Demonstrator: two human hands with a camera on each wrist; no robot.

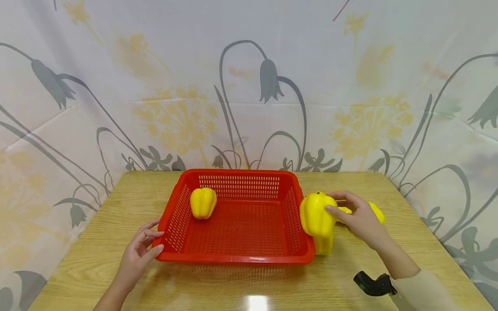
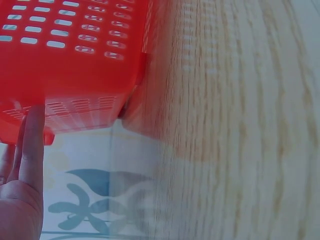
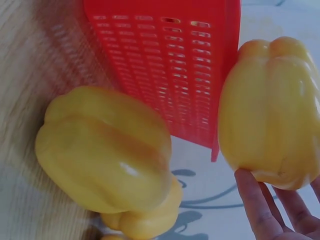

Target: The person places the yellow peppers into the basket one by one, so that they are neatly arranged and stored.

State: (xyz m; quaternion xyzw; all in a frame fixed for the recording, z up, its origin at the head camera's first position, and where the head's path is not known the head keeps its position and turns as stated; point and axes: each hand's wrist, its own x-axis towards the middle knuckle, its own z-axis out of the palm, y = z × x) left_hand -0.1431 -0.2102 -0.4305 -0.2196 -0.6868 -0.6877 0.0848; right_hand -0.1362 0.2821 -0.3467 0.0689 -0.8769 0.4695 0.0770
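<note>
A red plastic basket (image 1: 241, 259) with slotted walls stands on the table, and one yellow bell pepper (image 1: 203, 203) is inside at its back left. At the front left corner my left hand (image 1: 137, 250) holds the rim, its fingers against the outer wall in the left wrist view. My right hand (image 1: 359, 218) grips another yellow bell pepper (image 1: 317, 214), raised beside the basket's right rim. Below it, a further yellow bell pepper (image 3: 105, 150) lies on the table next to the right wall. More yellow peppers (image 1: 376, 212) sit behind the right hand, partly hidden.
The wooden table (image 1: 202, 289) runs back to a flower-patterned cloth (image 1: 249, 108). A black curved band-like piece (image 1: 373, 284) is at the right wrist, near the sleeve.
</note>
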